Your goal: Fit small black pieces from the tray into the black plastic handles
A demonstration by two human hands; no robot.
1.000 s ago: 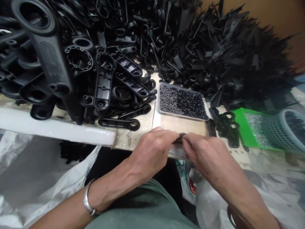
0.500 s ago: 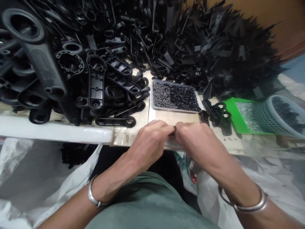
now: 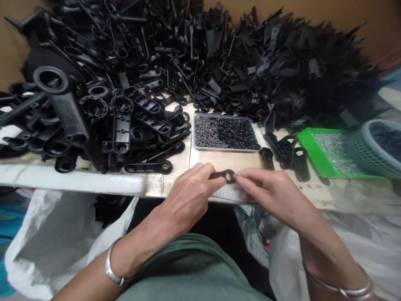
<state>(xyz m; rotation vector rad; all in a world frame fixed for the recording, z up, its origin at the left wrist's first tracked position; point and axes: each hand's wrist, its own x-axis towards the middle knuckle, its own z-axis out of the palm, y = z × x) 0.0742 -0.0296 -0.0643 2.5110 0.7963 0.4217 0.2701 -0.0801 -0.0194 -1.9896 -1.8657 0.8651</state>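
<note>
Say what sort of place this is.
Likely an assembly workshop: black parts heaped on a bench, small loose pieces sorted into a clear tray and a green tray, and a left hand holding one ring-ended part.

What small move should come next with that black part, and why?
Probably pinch the black part by its ring end with the right hand: those fingertips are at the ring's edge, and the left hand grips the other end, so it should stay steady.
</note>
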